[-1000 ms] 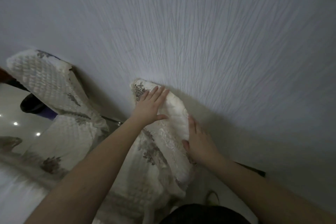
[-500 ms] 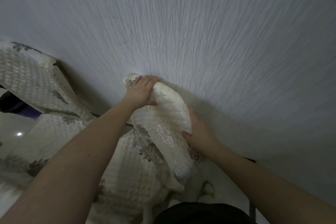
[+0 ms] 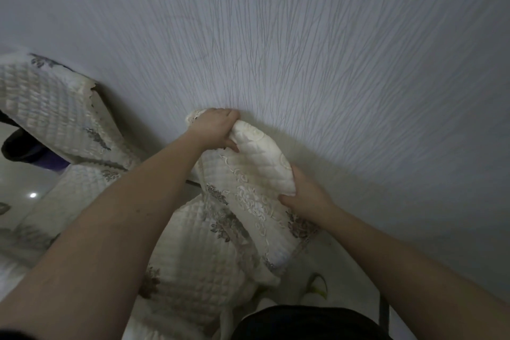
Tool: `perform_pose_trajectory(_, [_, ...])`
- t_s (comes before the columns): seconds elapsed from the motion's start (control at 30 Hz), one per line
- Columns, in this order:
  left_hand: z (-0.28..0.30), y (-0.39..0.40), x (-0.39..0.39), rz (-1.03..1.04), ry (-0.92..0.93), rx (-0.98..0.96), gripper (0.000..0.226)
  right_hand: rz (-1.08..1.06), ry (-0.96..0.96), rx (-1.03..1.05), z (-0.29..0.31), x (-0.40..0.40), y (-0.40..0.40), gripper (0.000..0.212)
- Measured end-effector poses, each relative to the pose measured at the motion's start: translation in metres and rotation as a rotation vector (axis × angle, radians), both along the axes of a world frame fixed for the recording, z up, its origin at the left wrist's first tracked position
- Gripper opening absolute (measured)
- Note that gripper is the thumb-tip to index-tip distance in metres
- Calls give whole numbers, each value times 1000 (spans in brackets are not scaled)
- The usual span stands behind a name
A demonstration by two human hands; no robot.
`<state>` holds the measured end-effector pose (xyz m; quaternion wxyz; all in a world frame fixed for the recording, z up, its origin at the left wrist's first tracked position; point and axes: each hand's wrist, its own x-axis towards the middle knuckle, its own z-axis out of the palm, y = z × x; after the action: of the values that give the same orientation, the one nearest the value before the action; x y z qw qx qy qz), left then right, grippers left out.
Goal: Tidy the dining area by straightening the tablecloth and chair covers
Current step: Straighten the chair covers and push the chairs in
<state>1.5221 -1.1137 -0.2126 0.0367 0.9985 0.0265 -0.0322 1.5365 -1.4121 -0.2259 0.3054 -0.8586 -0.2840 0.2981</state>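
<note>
Chair covers are what shows of the task at this moment, and only one of them is being worked. At the far left of the frame a second quilted cover drapes over another chair back against the wall; its top edge looks rumpled and frayed-looking near the corner, so I judge it not yet straightened. Below it, at the lower left, a glossy pale surface catches a spot of light; no tablecloth can be made out on it, so how that part of the job stands cannot be told.

In the middle of the frame the left hand is closed over the upper corner of the cream chair cover, fingers curled round the top edge where it meets the wall. Right of centre the right hand is clamped on the cover's other side, thumb pressed into the quilting. Between the two hands the padded top sits bunched and rounded, while the embroidered panel below hangs with folds toward the seat.

My judgement: this cover is mid-adjustment, still to be pulled square and smoothed down, with the left one and any tablecloth remaining.
</note>
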Motion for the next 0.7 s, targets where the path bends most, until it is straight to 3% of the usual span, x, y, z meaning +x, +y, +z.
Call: perform_pose_trajectory(0.7, [19, 98, -171, 455, -9, -3, 80, 444, -20, 43, 9, -43, 139, 82])
